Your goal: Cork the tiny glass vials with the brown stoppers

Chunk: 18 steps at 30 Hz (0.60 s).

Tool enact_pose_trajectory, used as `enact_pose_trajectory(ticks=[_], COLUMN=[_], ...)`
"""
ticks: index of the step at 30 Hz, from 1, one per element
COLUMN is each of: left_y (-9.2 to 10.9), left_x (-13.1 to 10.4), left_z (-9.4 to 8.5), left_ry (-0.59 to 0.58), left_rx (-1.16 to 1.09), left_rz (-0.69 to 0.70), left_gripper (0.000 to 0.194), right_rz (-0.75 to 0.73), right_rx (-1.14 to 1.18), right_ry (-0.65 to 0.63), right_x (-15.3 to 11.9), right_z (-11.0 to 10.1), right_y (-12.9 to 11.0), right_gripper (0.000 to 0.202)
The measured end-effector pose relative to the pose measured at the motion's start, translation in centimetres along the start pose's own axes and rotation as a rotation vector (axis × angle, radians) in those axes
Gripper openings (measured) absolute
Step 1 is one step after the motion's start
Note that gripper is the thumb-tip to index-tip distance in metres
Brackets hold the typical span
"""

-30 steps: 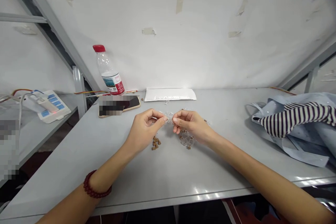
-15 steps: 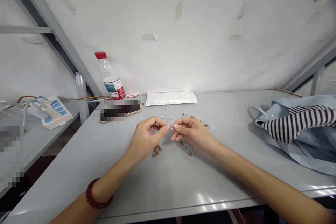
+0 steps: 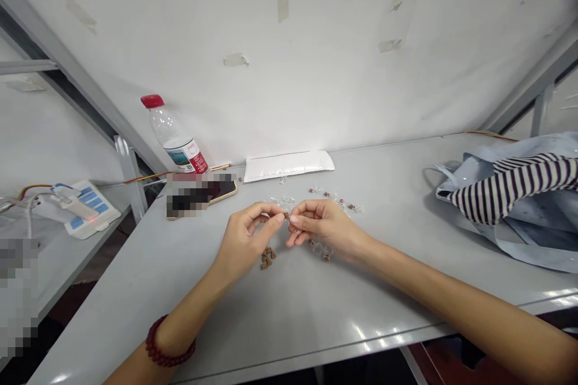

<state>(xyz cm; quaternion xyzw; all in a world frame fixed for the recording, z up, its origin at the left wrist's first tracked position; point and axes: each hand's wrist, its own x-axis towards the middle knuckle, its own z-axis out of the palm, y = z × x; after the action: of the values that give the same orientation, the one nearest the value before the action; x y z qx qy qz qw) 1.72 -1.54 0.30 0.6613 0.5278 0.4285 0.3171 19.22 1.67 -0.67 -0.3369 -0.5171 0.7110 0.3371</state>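
Note:
My left hand pinches a small brown cork between thumb and forefinger. Touching it from the other side, my right hand has its thumb and fingers closed round a tiny clear bottle, mostly hidden by the fingers. Below my left hand lies a small pile of loose corks. Several corked clear bottles lie partly under my right hand, and more corked bottles are scattered behind it. Clear bottles without corks rest just beyond my fingertips.
A white padded envelope lies against the wall. At the back left are a phone and a red-capped water bottle. A power strip sits on the lower left surface. A bag with striped cloth occupies the right.
The view has turned slightly, shifting the surroundings. My hands stay together at the fingertips, and the cork between them now shows more plainly.

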Motion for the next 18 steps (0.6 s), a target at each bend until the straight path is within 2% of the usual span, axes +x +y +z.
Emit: enact_pose_trajectory(ticks=[6,13,18], left_y=[-0.7,-0.9,-1.2], left_x=[-0.2,0.1,0.2], left_z=[0.4,0.6,0.5], left_ry=[-0.026,-0.005,-0.029], left_rx=[0.264,0.340,0.390], left_rz=[0.054,0.215,0.271], left_gripper=[0.028,0.022,0.020], right_rz=[0.006,0.027,0.020], right_rx=[0.048,0.032,0.018], right_ry=[0.023,0.020,0.033], right_x=[0.1,0.0,0.2], right_z=[-0.1,-0.1,-0.3], right_y=[0.3,0.2,0.4], right_gripper=[0.025,0.022,0.021])
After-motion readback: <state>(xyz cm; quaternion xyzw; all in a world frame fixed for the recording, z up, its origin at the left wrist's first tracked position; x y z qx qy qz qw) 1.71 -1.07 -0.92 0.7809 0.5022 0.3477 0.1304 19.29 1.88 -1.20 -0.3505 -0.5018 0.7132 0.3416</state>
